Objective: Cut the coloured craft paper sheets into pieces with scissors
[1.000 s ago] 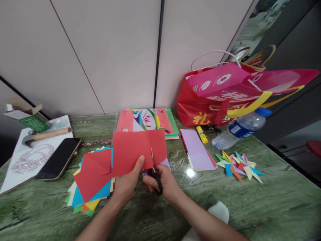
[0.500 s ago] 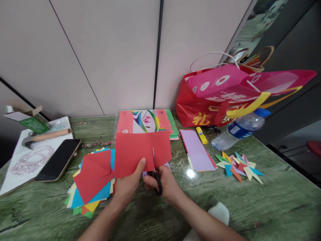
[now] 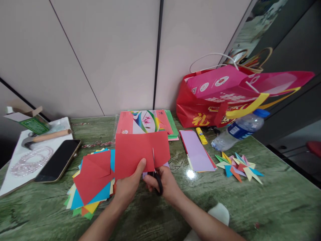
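Note:
A red sheet of paper [image 3: 134, 150] is held up over the table, its lower edge pinched by my left hand [image 3: 130, 182], thumb on top. My right hand [image 3: 164, 182] is closed on black-handled scissors [image 3: 158, 183], whose blade lies in a cut running up from the sheet's lower edge, right of its middle. Left of the sheet is a pile of coloured square papers [image 3: 94, 177], red on top. A strip of lilac paper shows partly behind the sheet.
Behind lie paper packs [image 3: 164, 120]. To the right are lilac strips [image 3: 197, 150], a glue stick [image 3: 201, 135], a bottle [image 3: 239, 129], folded paper stars [image 3: 239, 165] and a red bag [image 3: 185, 107]. A phone [image 3: 59, 160] and hammer [image 3: 50, 135] are at left.
The right part of the red sheet has shifted very slightly left. Both hands and the scissors are nearly where they were.

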A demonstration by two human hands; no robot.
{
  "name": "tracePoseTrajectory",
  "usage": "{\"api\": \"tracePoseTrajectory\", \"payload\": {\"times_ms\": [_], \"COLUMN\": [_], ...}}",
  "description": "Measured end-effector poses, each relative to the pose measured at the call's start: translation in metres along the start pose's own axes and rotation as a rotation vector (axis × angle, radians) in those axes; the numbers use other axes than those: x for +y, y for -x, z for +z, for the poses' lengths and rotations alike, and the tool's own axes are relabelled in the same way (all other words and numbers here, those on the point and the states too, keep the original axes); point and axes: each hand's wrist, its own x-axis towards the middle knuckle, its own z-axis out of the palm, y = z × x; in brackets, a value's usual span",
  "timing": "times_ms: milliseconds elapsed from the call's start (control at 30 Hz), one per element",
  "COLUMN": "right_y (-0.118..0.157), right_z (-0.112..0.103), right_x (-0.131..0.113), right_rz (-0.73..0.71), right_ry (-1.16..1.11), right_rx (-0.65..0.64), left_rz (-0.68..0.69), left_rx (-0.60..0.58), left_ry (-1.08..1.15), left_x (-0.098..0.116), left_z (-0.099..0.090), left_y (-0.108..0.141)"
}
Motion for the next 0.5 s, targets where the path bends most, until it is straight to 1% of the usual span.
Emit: {"api": "tracePoseTrajectory", "payload": {"times_ms": [133, 300, 433, 500], "right_y": [0.0004, 0.0012, 0.0007, 0.0001], "right_z": [0.0003, -0.0003, -0.0018, -0.002], "right_x": [0.0009, 0.0025, 0.0027, 0.002], "right_rz": [0.008, 0.008, 0.002, 0.012], "right_ry": [-0.004, 0.002, -0.018, -0.043], "right_rx": [-0.003, -0.014, -0.034, -0.05], "left_rz": [-0.042, -0.022, -0.039, -0.041], "left_rx": [0.018, 0.027, 0.011, 0.031], "left_ry": [-0.008, 0.05, 0.001, -0.031], "left_x": [0.0027, -0.0014, -0.0007, 0.0025], "left_z": [0.0, 0.0016, 0.0012, -0.0004], "left_y": [0.0008, 0.0003, 0.0012, -0.0004]}}
